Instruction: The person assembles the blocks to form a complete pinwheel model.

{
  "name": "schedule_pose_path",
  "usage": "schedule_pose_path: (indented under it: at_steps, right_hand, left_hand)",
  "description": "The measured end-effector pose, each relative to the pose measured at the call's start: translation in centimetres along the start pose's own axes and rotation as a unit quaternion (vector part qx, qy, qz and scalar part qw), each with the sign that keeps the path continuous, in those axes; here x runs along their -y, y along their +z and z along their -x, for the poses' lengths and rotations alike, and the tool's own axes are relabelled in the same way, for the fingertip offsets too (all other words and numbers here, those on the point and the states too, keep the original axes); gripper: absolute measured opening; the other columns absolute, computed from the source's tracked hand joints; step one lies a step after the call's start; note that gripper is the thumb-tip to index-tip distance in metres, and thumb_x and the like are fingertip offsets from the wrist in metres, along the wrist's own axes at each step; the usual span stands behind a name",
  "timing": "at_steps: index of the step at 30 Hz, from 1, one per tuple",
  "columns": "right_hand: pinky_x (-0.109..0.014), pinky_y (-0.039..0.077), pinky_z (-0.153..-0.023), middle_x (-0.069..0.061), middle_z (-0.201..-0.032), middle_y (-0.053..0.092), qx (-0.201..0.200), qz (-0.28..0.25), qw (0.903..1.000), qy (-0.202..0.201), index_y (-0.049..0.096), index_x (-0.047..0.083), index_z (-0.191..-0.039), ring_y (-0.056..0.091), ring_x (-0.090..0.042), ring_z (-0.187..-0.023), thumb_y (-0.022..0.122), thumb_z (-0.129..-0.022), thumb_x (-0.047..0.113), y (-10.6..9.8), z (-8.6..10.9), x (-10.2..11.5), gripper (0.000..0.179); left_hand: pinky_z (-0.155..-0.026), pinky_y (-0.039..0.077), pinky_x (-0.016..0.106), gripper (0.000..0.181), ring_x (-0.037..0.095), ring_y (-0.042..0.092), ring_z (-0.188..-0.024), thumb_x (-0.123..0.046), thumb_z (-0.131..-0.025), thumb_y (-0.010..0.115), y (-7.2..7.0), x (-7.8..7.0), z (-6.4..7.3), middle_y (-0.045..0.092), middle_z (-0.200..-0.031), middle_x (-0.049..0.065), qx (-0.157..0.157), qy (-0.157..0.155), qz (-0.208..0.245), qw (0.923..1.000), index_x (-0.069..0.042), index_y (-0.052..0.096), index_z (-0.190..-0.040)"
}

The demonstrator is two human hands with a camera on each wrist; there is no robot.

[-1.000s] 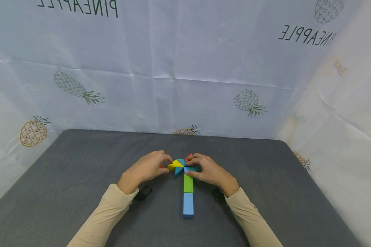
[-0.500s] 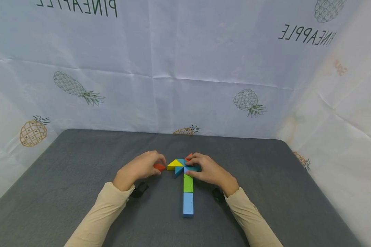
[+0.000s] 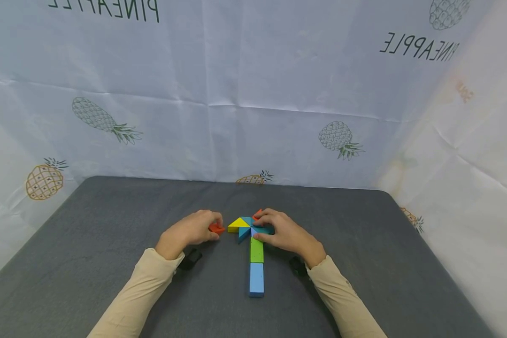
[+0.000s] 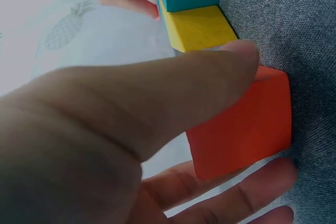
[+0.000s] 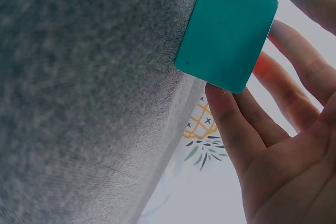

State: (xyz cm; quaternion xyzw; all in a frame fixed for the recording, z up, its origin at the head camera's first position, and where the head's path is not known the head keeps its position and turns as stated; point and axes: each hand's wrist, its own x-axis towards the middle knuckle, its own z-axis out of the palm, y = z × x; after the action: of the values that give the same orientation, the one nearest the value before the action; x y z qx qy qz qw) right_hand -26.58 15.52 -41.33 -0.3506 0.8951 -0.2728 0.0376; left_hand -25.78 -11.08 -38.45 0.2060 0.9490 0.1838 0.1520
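Observation:
My left hand (image 3: pixel 192 229) pinches a red triangular block (image 3: pixel 216 228) between thumb and fingers, just left of a flat pinwheel-like figure of blocks. In the left wrist view, the thumb lies across this red block (image 4: pixel 247 129), with the fingers behind it. A gap separates it from the yellow triangular block (image 3: pixel 238 225). My right hand (image 3: pixel 289 233) curls round the figure's right side, thumb and fingers about a teal triangular block (image 3: pixel 267 230). That teal block (image 5: pixel 228 32) also shows in the right wrist view. Another red block (image 3: pixel 257 214) is partly hidden behind the right fingers.
A green block (image 3: pixel 257 249) and a light blue block (image 3: pixel 257 279) run in a line from the figure toward the person. Another teal triangle (image 3: pixel 244 234) sits under the yellow one. The grey table (image 3: pixel 131 211) meets a pineapple-print cloth (image 3: pixel 236 141) behind.
My left hand has drawn away leftward from the yellow block, carrying the red block, which has come into clearer view. The right hand stays where it was.

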Motion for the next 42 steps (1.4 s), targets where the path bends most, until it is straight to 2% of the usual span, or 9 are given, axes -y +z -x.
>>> schedule_pose_path:
  at_steps: [6,14,19,29,36,42]
  right_hand:
    - [-0.039,0.053,-0.093,-0.01,-0.132,0.06,-0.008,0.007,0.9998,-0.016,0.069,0.002,-0.119,0.062,-0.024,-0.111,0.068,-0.095,0.028,0.0,0.0,0.0,0.036]
    - [-0.038,0.052,-0.095,-0.009,-0.134,0.059,0.004,0.001,1.0,-0.002,0.068,0.003,-0.122,0.062,-0.024,-0.114,0.068,-0.095,0.027,-0.2,0.1,0.3,0.036]
    - [-0.039,0.052,-0.095,-0.009,-0.134,0.059,0.005,0.0,1.0,-0.001,0.068,0.003,-0.122,0.061,-0.024,-0.114,0.068,-0.095,0.027,-0.2,0.1,0.3,0.036]
    - [-0.039,0.052,-0.096,-0.008,-0.134,0.059,0.003,0.003,1.0,0.004,0.068,0.004,-0.122,0.061,-0.024,-0.116,0.068,-0.095,0.028,-0.1,0.1,0.2,0.036]
    - [-0.04,0.052,-0.096,-0.008,-0.134,0.059,0.003,0.006,1.0,0.003,0.068,0.004,-0.122,0.061,-0.024,-0.116,0.068,-0.095,0.028,-0.1,0.0,0.2,0.036]
    - [-0.04,0.052,-0.096,-0.008,-0.134,0.059,0.003,0.005,1.0,0.004,0.069,0.005,-0.122,0.061,-0.023,-0.114,0.068,-0.095,0.027,-0.2,0.1,0.2,0.035]
  left_hand:
    - [-0.071,0.045,0.033,0.019,0.018,0.053,-0.08,-0.014,-0.09,0.073,-0.3,0.2,0.2,0.064,-0.1,0.005,0.01,-0.01,0.018,0.9997,-0.01,0.066,-0.107]
    - [-0.076,0.048,0.036,0.021,0.017,0.056,-0.084,-0.019,-0.092,0.071,-0.8,0.0,0.7,0.065,-0.101,0.005,0.039,-0.015,0.034,0.9986,-0.012,0.068,-0.112]
    - [-0.077,0.048,0.036,0.015,0.017,0.056,-0.087,-0.016,-0.092,0.07,-0.9,0.1,0.8,0.066,-0.104,0.004,0.042,-0.001,0.038,0.9984,-0.014,0.071,-0.107]
    - [-0.071,0.048,0.029,0.008,0.013,0.058,-0.081,-0.011,-0.092,0.068,-1.1,-0.4,1.2,0.067,-0.094,0.0,0.061,0.027,0.072,0.9952,-0.014,0.073,-0.098]
    - [-0.066,0.046,0.027,0.008,0.012,0.055,-0.073,-0.01,-0.093,0.066,-1.0,-0.6,1.3,0.067,-0.086,-0.003,0.064,0.05,0.072,0.9941,-0.015,0.072,-0.093]
    - [-0.066,0.045,0.027,0.01,0.012,0.053,-0.071,-0.01,-0.095,0.065,-0.9,-1.0,1.4,0.063,-0.084,-0.004,0.081,0.054,0.069,0.9929,-0.016,0.071,-0.09]
